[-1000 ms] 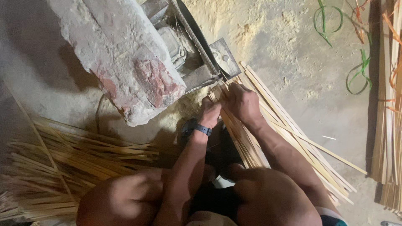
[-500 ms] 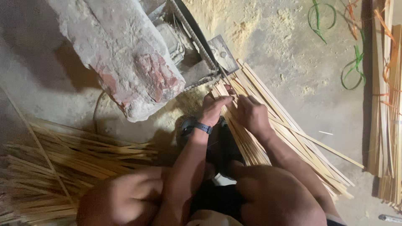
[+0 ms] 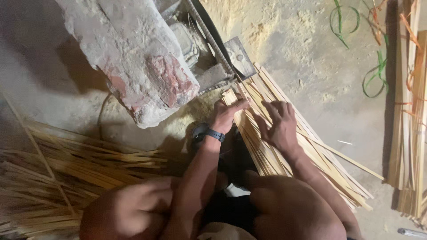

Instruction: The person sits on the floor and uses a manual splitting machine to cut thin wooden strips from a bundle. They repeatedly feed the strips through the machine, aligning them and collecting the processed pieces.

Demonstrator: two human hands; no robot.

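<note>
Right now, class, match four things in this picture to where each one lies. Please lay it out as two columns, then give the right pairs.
Things:
1. left hand
2. right hand
3. green strap loops
4. heap of thin splints

Places:
A. on the dusty floor, upper right
B. flat on the bundle of bamboo strips
C. at the strip ends by the metal machine
D. left of the knees

Pairs: 1-C, 2-B, 3-A, 4-D

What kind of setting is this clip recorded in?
Probably a small floor-level bamboo or cane splitting workshop. Both hands, left and right, rest on a bundle of thin split strips beside a metal machine; sawdust covers the floor.
</note>
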